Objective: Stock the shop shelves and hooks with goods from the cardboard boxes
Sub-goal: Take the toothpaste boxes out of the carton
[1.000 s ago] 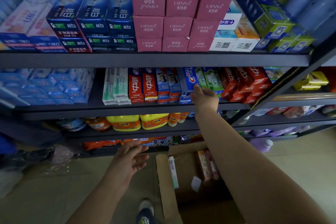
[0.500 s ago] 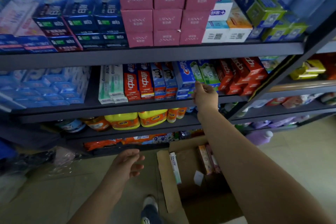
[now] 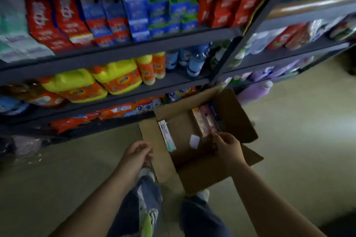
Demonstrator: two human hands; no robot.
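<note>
Right hand (image 3: 225, 145), fingers loosely curled, reaches the pink carton (image 3: 209, 119) at the cardboard box (image 3: 238, 119)'s right wall; whether it pinches is unclear. Left hand (image 3: 137, 153) hangs relaxed, holding nothing.

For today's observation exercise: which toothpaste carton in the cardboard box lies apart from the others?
The white and green carton, leaning alone against the cardboard box's left wall; the orange and pink cartons sit together at the right.

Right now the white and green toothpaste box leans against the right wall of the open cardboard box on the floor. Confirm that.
Not quite. The white and green toothpaste box leans against the left wall of the cardboard box, not the right. The head view shows it; the orange and pink boxes stand on the right.
</note>
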